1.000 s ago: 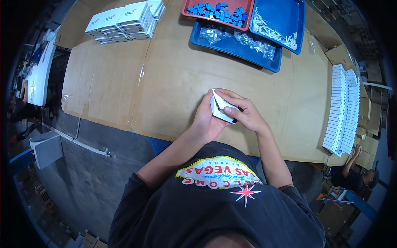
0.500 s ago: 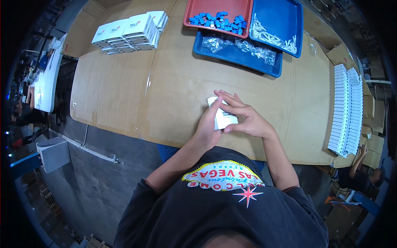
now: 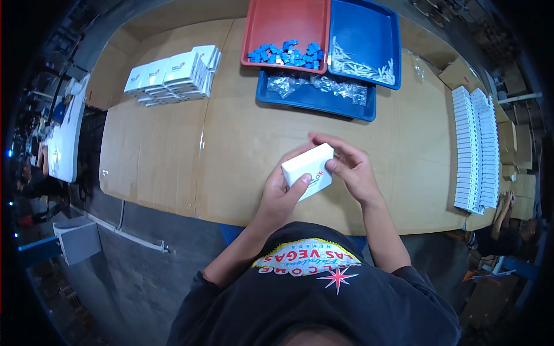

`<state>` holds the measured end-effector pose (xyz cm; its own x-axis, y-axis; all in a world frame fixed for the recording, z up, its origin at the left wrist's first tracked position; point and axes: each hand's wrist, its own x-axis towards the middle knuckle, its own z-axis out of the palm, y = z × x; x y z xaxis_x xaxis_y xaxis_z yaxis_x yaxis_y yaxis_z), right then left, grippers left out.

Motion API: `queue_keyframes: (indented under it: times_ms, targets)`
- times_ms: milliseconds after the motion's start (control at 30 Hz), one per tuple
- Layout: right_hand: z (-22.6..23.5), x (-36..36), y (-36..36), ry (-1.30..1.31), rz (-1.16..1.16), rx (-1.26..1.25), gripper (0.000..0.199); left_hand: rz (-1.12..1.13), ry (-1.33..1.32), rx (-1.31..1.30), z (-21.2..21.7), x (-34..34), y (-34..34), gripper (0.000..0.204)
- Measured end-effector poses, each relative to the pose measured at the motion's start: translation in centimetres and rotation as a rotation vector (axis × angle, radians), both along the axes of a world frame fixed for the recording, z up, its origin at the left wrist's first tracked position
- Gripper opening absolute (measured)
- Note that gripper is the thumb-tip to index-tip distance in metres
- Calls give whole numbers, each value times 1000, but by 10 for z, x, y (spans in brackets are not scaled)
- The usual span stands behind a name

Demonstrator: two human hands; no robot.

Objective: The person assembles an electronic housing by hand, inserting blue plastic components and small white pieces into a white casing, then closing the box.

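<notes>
Between my hands is a small flat white box point(image 3: 309, 167) with a red star-like mark and dark print, its broad face tilted up toward me. My left hand point(image 3: 281, 193) grips its left side, the thumb lying across the printed face. At the right upper corner, my right hand point(image 3: 353, 171) holds the box between its thumb and fingers; some fingers pass behind it and are hidden. The box is held above the near half of the cardboard-covered table point(image 3: 242, 150).
Stacked white boxes point(image 3: 173, 75) stand at the far left. A red tray point(image 3: 285, 26) with blue clips, a blue tray point(image 3: 366, 29) with white sticks and a lower blue tray point(image 3: 317, 106) with clear bags lie at the back. Rows of white boxes point(image 3: 470, 150) line the right edge.
The white box has been turned in my hands, so its top edge and printed face now show. My left thumb has moved onto the face. The whole view has shifted slightly.
</notes>
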<state>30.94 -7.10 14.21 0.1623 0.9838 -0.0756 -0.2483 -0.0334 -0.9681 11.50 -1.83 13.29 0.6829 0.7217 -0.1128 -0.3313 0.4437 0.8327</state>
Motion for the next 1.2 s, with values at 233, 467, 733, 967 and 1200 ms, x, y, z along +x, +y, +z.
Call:
queue_keyframes:
  times_ms: [233, 467, 733, 967, 1200]
  targets:
    - [3, 3, -14, 106, 50, -4, 37, -87, 71, 152, 7, -10, -1, 52]
    - [-11, 15, -23, 46, 105, 120, 29, -181, 110, 244, 16, -13, -2, 53]
    - [10, -16, -8, 187, -76, 73, 36, -14, 19, 232, 6, -1, -3, 52]
    - [-2, -6, -11, 117, -10, 2, 40, 232, 21, 194, -3, 9, 3, 58]
    - [7, 0, -10, -327, -46, 21, 59, 98, 218, 644, -1, -10, 19, 68]
